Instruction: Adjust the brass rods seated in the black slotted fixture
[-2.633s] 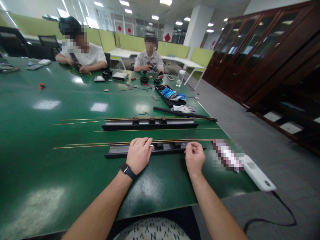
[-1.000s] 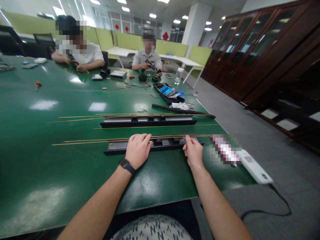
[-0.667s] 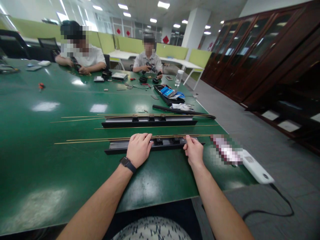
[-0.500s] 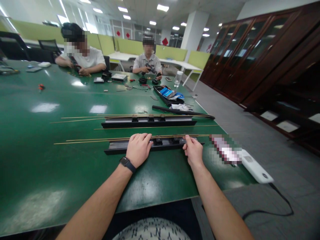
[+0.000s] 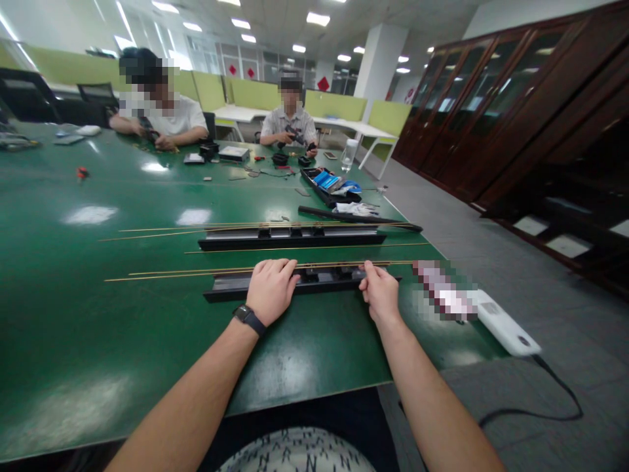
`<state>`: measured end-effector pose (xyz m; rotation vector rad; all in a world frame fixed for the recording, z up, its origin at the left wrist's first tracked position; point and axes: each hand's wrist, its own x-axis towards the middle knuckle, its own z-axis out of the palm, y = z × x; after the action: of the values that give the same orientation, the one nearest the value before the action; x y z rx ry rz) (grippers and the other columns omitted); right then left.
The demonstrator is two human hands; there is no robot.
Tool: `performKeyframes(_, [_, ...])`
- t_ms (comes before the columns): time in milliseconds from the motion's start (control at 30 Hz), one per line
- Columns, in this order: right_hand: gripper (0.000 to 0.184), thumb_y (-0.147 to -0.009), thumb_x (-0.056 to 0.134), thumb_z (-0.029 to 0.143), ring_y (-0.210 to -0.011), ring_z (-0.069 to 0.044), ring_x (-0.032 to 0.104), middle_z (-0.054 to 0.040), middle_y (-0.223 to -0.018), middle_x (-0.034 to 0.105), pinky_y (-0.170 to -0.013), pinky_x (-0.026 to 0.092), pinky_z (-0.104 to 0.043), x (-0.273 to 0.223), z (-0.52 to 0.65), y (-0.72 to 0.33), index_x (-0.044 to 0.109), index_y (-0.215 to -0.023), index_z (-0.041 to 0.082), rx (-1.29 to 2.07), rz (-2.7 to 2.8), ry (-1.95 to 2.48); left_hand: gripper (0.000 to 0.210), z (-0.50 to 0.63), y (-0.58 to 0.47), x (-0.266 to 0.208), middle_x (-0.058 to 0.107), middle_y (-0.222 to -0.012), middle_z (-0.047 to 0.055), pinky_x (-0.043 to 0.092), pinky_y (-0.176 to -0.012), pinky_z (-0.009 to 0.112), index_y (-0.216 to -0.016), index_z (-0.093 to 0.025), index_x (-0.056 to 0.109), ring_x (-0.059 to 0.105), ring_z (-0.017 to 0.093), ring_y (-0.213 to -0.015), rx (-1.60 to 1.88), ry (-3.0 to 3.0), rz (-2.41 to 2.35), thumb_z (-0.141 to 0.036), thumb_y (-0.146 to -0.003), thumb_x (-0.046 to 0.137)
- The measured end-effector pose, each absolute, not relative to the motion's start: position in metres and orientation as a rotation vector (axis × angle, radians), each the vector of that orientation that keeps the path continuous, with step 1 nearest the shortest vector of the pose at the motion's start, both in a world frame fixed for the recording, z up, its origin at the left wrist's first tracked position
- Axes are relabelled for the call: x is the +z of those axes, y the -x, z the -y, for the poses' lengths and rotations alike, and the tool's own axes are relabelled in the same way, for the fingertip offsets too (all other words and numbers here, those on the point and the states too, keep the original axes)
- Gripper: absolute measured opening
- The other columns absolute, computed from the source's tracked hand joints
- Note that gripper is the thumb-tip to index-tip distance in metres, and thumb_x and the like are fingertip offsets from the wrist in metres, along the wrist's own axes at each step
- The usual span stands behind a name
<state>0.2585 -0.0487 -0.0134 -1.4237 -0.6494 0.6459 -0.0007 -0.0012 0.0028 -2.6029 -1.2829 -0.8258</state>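
A long black rail (image 5: 322, 286) with a grey inner face and dark blocks inside lies across the green table in front of me. Thin gold-coloured rods (image 5: 171, 273) run along its far side and stick out past its left end. My left hand (image 5: 272, 288), with a watch on the wrist, lies back up over the rail, its fingers curled over the far edge. My right hand (image 5: 381, 292) is closed in a pinch near the rail's right end, its index fingertip at the rods. What is between these fingers is hidden.
A second black rail (image 5: 295, 243) with rods lies behind. One single rod (image 5: 236, 251) lies between the rails. A pixelated phone-like object (image 5: 445, 288) and white corded device (image 5: 506, 324) are at right. Further back are a black tray (image 5: 322, 190), gloves (image 5: 356, 209) and two people.
Both hands stay in nearly the same place on the near rail. The view has shifted slightly; the rails and rods look unmoved.
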Motion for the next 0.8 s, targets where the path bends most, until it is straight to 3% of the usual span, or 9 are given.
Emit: performKeyframes(800, [0.044,-0.074,0.082,0.053,-0.027,-0.004,0.034,0.0057,-0.045,0.053,-0.026,0.019,-0.016,-0.0120,0.0489,-0.2631,0.072,-0.089,0.012,0.798,0.566,1.314,0.030,0.0024,0.0012,0.0049,0.073,-0.120,0.010,0.043,-0.099,0.044,-0.126,-0.021,0.066,0.066,0.027,-0.108,-0.826,2.615,1.294,-0.033,-0.101,0.053])
